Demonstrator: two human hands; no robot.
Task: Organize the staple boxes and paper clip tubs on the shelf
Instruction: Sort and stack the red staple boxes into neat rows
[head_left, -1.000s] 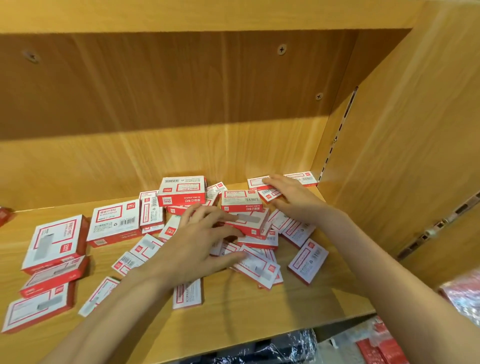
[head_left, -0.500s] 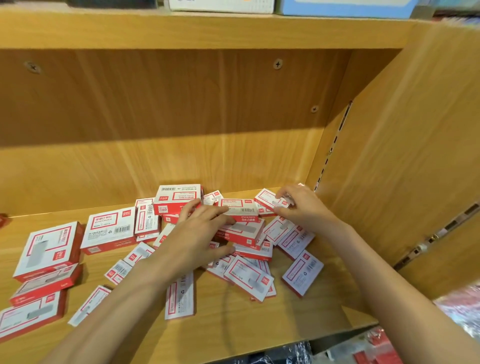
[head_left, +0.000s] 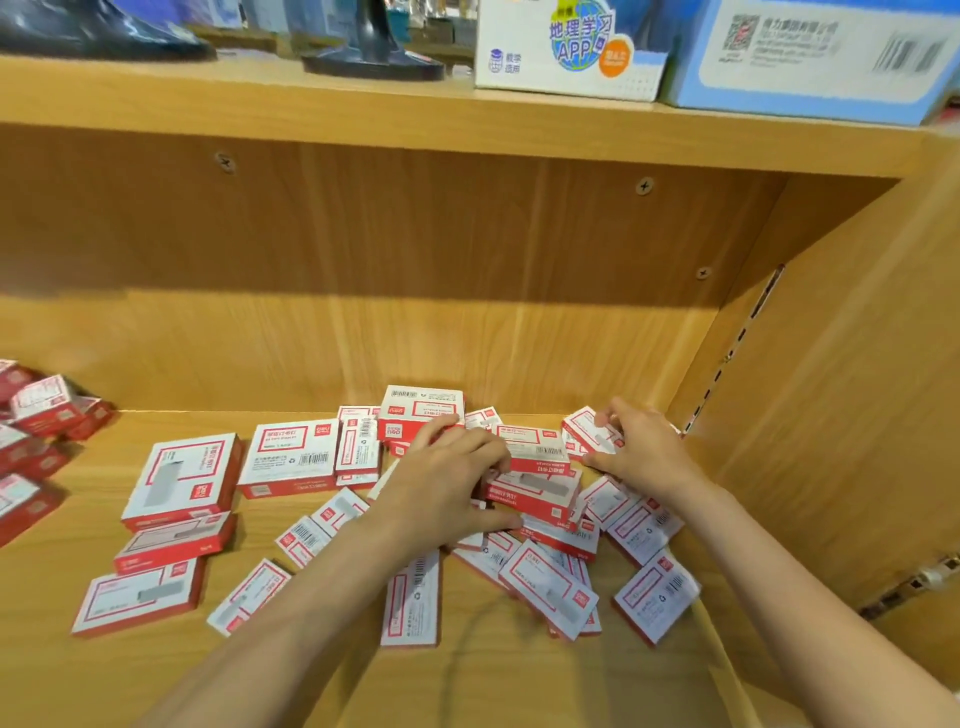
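Several red-and-white staple boxes lie scattered in a loose pile (head_left: 550, 577) on the wooden shelf (head_left: 322, 670). My left hand (head_left: 447, 483) lies over the middle of the pile. Its fingers and thumb curl round a staple box (head_left: 540, 493) there. My right hand (head_left: 644, 452) is at the back right of the pile, close to the side wall, and pinches a small staple box (head_left: 589, 434) between thumb and fingers. Larger staple boxes (head_left: 182, 478) lie flat to the left. No paper clip tubs are visible.
The wooden side wall (head_left: 831, 415) stands just right of my right hand. More red boxes (head_left: 36, 415) are heaped at the far left. The shelf above carries a white carton (head_left: 566, 57), a blue carton (head_left: 810, 57) and dark objects (head_left: 363, 52).
The view has tilted up, so the upper shelf shows. My right hand drew in from the back corner and took hold of a small box. My left hand closed further onto the pile.
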